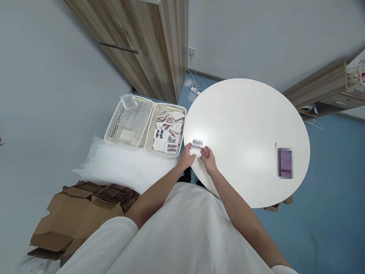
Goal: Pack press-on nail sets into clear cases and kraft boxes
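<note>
A small card of decorated nails [197,144] lies near the left edge of the round white desk [245,114], with the nails in two rows, facing up. The left hand [186,157] is at the card's left side, thumb spread apart from the fingers and fingertips right by the edge; whether they touch it cannot be told. The right hand [209,160] is at the card's right side, palm partly turned up, fingers loosely curled and not closed on anything; contact there is also too small to tell.

Just left of the desk is a white basket [162,153] heaped with more cards [159,144], some showing nails and others showing print. Beside it, farther left, a second white basket [112,127] holds clear plastic boxes [134,118]. Nearer the person, a pile of white sheets [125,163] lies in front of the baskets, and flattened brown cardboard [74,213] lies beyond that, toward the lower left.

On the right part of the desk, well apart from the hands, is a purple object [286,163], blurred out. A wood-grain cabinet [142,49] stands behind the baskets, and a white power strip [195,91] lies on the blue floor [336,160] between cabinet and desk.
</note>
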Motion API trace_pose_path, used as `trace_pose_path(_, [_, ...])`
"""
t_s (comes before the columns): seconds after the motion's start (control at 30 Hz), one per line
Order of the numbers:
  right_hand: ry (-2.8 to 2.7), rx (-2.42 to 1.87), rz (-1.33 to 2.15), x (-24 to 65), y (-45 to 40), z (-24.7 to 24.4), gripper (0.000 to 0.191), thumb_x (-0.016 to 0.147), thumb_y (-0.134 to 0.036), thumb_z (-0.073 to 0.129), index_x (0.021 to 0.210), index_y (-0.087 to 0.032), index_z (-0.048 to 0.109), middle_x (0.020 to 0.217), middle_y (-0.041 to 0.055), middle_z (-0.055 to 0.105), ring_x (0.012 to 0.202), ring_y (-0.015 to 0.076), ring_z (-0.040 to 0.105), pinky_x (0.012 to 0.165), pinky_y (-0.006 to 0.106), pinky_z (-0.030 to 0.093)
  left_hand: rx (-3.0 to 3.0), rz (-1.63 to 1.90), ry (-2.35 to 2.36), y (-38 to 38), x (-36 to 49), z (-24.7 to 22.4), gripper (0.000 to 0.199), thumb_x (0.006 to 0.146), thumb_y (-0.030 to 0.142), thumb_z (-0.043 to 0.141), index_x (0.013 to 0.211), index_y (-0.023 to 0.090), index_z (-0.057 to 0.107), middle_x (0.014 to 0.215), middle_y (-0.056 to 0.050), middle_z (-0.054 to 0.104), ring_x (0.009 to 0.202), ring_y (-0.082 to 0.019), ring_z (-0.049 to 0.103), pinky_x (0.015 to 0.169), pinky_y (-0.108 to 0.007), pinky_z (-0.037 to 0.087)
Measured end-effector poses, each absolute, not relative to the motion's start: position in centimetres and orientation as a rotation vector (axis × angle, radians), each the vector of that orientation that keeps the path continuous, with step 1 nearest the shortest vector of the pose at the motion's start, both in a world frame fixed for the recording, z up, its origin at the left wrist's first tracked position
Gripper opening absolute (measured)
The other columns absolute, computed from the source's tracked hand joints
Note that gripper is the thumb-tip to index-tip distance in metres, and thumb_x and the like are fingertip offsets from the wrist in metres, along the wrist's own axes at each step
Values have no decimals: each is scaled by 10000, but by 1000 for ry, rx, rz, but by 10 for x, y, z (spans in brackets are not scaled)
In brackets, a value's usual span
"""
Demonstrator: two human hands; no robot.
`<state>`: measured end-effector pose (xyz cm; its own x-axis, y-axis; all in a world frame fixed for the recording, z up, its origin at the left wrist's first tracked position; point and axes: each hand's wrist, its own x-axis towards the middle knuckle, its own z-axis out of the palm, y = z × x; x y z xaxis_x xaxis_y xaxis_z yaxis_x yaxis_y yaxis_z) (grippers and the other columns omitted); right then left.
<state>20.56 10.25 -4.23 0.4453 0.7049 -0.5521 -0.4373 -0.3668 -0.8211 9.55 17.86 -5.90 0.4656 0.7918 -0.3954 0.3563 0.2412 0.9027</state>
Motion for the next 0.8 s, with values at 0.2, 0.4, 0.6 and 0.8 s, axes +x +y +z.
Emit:
trace_pose_path(0.2, [-287,-1538,1232,209,102,-43,682,601,-177,613,1228,-267,359,1318,78,401,1178,190,425,1001,410,314,1390,431,1123,175,96,-58,681,649,65,507,1290,189,313,1331,-100,377,1230,-219,345,1020,-391,280])
trace_pose_path(0.4, [-318,-1527,1259,216,91,-40,616,626,-217,622,1199,-255,399,1313,82,408,1182,203,424,992,409,334,1428,475,1171,169,88,-50,655,664,77,501,1285,195,330,1327,-89,384,1217,-218,361,1010,-387,299])
trace_pose_path(0.6, [-359,-1525,1262,226,73,-38,525,636,-245,620,1136,-241,459,1260,81,464,1144,201,463,970,393,366,1450,476,1319,142,75,-41,554,688,101,503,1227,188,410,1277,-91,446,1154,-229,434,950,-383,370])
trace_pose_path(0.8, [-559,-1535,1178,218,73,-25,317,665,-285,584,964,-185,544,968,73,615,851,165,597,857,386,439,1501,549,1399,116,62,-24,367,724,146,500,1088,191,529,1136,-70,560,1067,-205,508,910,-370,410])
